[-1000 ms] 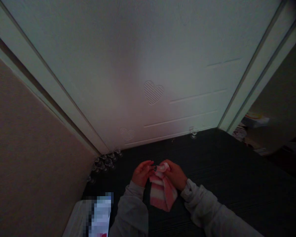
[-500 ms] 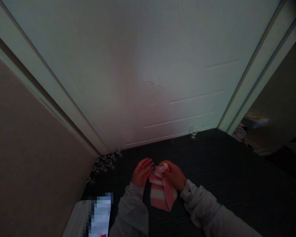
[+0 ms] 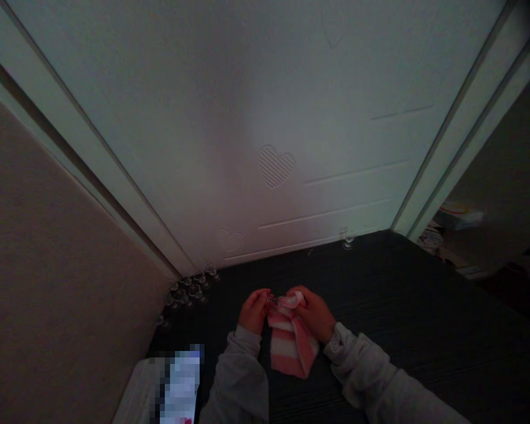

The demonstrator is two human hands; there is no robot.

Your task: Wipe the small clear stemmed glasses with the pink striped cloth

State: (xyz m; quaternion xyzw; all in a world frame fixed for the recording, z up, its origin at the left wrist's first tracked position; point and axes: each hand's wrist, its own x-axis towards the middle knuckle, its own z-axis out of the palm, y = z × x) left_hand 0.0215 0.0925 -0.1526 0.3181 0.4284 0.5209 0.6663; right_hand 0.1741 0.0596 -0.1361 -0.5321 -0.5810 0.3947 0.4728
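A pink-and-white striped piece of fabric hangs from my hands over the dark surface, with a fold down its right side. My right hand grips its bunched upper edge. At the upper left of the fabric, my left hand is closed with its fingertips pinched on a small, thin, shiny piece. That piece reaches across to the fabric between the two hands. It is too small and dark to tell its kind.
Several small clear cup-shaped pieces cluster in the left corner; another clear piece sits by the white heart-patterned panel. A blurred lit screen lies at lower left on the dark surface. Beyond the right edge is a white box.
My left fingers, spread apart before, have closed in a pinch on the small shiny piece beside the fabric. My right hand keeps its hold. The view has shifted slightly.
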